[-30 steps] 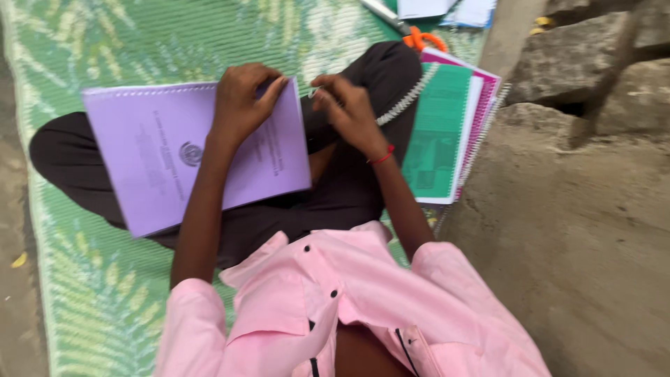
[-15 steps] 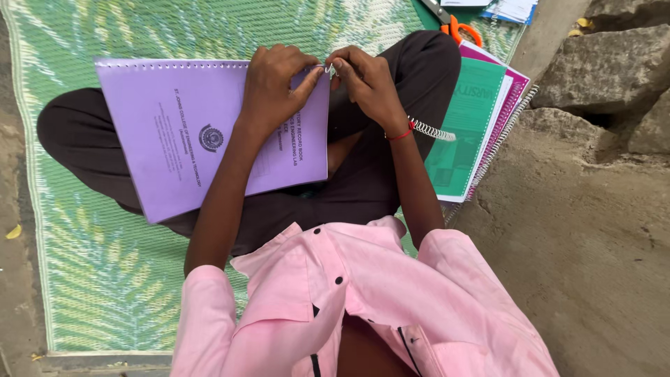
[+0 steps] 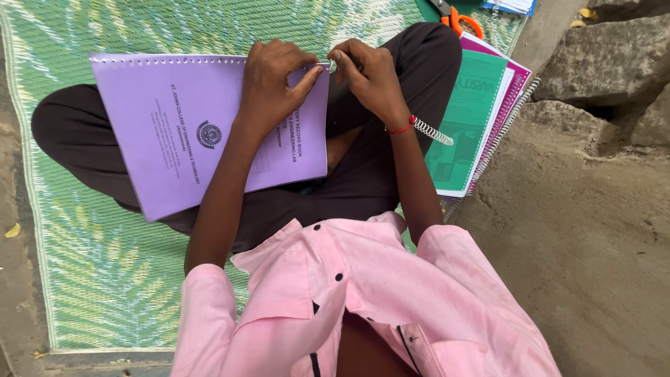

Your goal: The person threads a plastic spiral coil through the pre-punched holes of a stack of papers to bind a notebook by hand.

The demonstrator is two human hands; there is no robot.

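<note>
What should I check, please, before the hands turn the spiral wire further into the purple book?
1. Left hand rests on the purple book and steadies it: ok.
2. Right hand pinches the spiral wire end at the book's top corner: ok.
3. Wire end sits in a punched hole: cannot tell, fingers hide it.
4. Row of holes along the top edge is uncovered: ok.
5. Loose wire tail hangs free past the wrist, apart from the green book: ok.
</note>
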